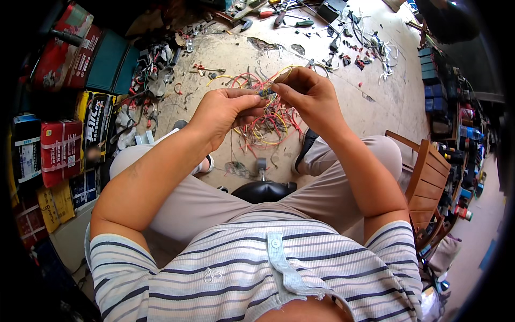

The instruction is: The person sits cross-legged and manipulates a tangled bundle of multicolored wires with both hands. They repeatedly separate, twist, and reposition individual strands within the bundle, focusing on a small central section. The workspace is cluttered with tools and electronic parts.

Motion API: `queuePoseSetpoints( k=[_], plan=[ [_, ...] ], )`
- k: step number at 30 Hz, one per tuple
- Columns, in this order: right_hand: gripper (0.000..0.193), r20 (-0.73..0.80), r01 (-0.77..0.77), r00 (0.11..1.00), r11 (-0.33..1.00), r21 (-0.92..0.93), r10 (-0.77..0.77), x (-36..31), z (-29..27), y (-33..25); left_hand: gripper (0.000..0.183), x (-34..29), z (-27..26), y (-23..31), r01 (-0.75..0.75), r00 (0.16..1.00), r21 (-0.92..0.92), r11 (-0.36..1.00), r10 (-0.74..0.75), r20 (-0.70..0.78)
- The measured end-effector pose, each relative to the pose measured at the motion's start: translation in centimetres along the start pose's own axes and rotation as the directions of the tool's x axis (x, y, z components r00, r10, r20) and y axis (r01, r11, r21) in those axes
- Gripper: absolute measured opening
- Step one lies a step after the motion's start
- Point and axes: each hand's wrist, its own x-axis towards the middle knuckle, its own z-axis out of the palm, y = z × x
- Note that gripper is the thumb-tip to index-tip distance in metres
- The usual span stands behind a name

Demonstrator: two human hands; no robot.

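Observation:
My left hand [228,110] and my right hand [311,99] meet in front of me, both with fingers pinched together. Between the fingertips is a small blue piece [264,93] among thin wires; its exact kind is too small to make out. A yellow wire [284,70] arches up beside my right fingers. Below and behind the hands, a tangle of red and yellow wires [273,129] hangs or lies over the floor; I cannot tell how much of it is held. My fingers partly hide the wire ends.
Stacked boxes [61,153] line the left side. Screwdrivers [300,24] and cut wire scraps [386,53] lie scattered at the far side of the floor. A wooden chair [429,174] stands right of my knee, near crowded shelves [456,145]. A black seat [263,191] shows between my legs.

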Motion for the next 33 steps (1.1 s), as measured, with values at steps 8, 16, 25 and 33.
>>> queuePoseSetpoints(
  k=[8, 16, 25, 33],
  plan=[
    [0.011, -0.036, 0.089, 0.995, 0.993, -0.083, -0.092, -0.08, 0.41, 0.16, 0.019, 0.19, -0.35, -0.28, 0.002, 1.0, 0.011, 1.0, -0.002, 0.003],
    [0.009, -0.072, 0.104, 0.99, 0.98, -0.17, -0.118, -0.46, 0.43, -0.36, 0.019, 0.1, -0.12, -0.23, 0.007, 1.0, 0.009, 1.0, -0.007, 0.01],
    [0.009, -0.08, 0.122, 0.987, 0.979, -0.162, -0.136, -0.44, 0.55, -0.19, 0.018, 0.1, -0.12, -0.29, 0.009, 1.0, 0.004, 1.0, -0.009, 0.007],
    [0.01, -0.042, 0.225, 0.968, 0.927, -0.3, -0.248, -0.68, 0.89, 0.04, 0.018, 0.12, 0.1, -0.33, -0.031, 1.0, 0.056, 0.998, 0.031, 0.0]
  ],
)
